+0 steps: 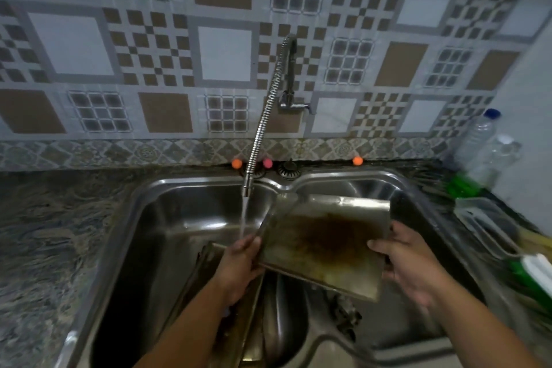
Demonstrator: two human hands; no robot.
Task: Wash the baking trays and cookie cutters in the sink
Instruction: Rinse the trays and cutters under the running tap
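Observation:
A metal baking tray (pixel 325 245) with a dark brown stain in its middle is held tilted over the divider of the double steel sink (pixel 143 218). My left hand (pixel 243 260) grips its left edge, where the stream from the flexible tap (pixel 263 128) falls. My right hand (pixel 403 260) holds the right edge, fingers spread on the tray's face. A second tray (pixel 215 272) leans in the left basin under my left forearm. A dark small object (pixel 346 314), maybe a cookie cutter, lies in the right basin; it is too blurred to be sure.
Dark stone countertop (pixel 44 248) lies left of the sink. On the right stand two clear plastic bottles (pixel 484 146), a green item (pixel 463 185), a clear container (pixel 484 218) and a green-and-white brush (pixel 534 272). Sink strainers (pixel 288 170) sit behind the basins by the tiled wall.

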